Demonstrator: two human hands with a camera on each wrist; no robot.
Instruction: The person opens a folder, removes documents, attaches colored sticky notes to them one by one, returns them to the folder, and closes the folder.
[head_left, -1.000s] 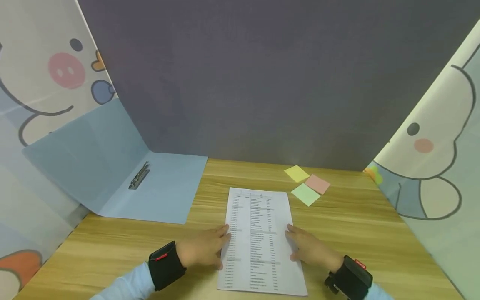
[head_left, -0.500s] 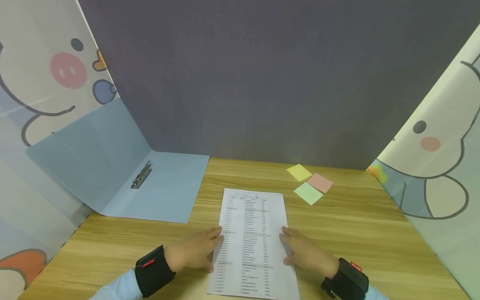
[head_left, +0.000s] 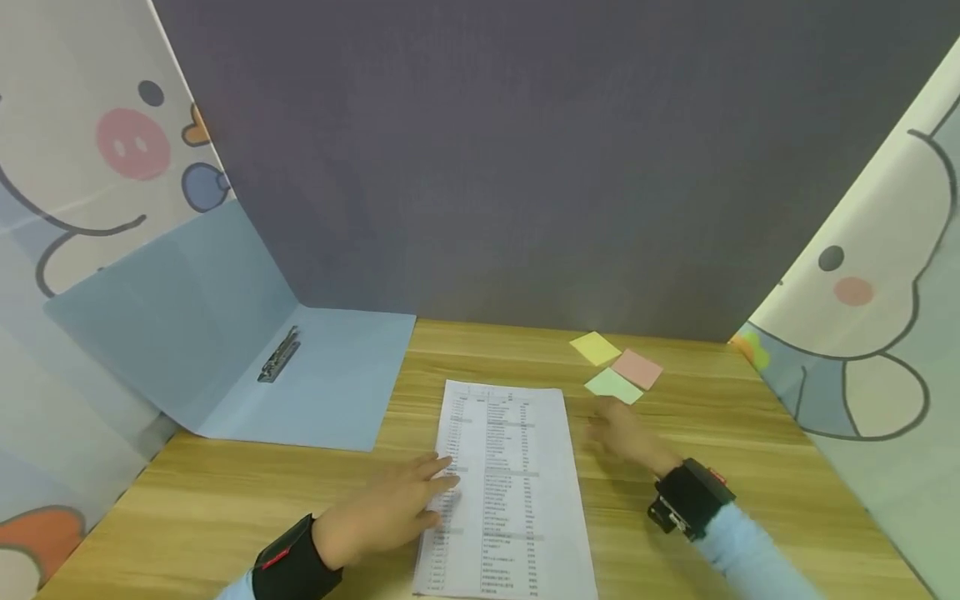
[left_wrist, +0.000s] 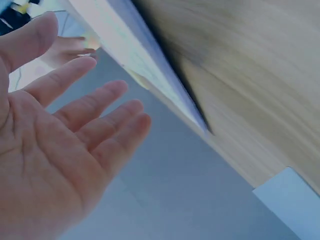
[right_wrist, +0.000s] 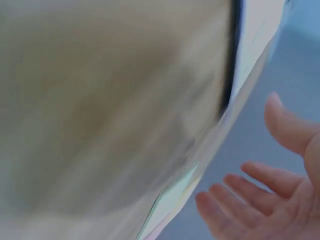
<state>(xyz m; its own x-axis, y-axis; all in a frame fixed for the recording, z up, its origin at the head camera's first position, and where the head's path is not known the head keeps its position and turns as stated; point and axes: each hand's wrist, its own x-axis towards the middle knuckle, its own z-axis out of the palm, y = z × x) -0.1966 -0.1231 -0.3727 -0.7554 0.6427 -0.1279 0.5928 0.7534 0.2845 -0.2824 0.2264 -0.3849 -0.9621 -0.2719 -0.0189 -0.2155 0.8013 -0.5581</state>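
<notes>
Bare fingers point(head_left: 435, 468) of the left hand point(head_left: 382, 510) lie straight and slightly spread on the left margin of the printed sheet point(head_left: 504, 483), flat on it rather than curled round its edge, which looks like a way of pinning the paper to the counter point(head_left: 750, 467) so it will not slide. The left wrist view shows that palm open with the fingers apart and nothing in it.

On the right, the fingers point(head_left: 600, 415) of the right hand point(head_left: 626, 433) are relaxed and apart, holding nothing; the right wrist view shows the same open palm. This hand hangs just off the sheet's far right edge, blurred, its tips just near of the green sticky note point(head_left: 613, 385). Whether they touch the note cannot be told.

That sheet lies lengthwise in the near middle of the wooden counter, its top edge toward the far side, text facing up as for reading. Past the green note, the pink sticky note point(head_left: 637, 368) and yellow sticky note point(head_left: 594, 347) sit fanned in a small cluster at the far right, within reach of the right hand.

To the far left a pale blue folder point(head_left: 330, 379) lies open, one cover flat on the counter and the other propped against the cartoon-printed screen point(head_left: 90, 167), its metal clip point(head_left: 279, 353) exposed. A dark grey panel point(head_left: 525, 150) closes the far side.
</notes>
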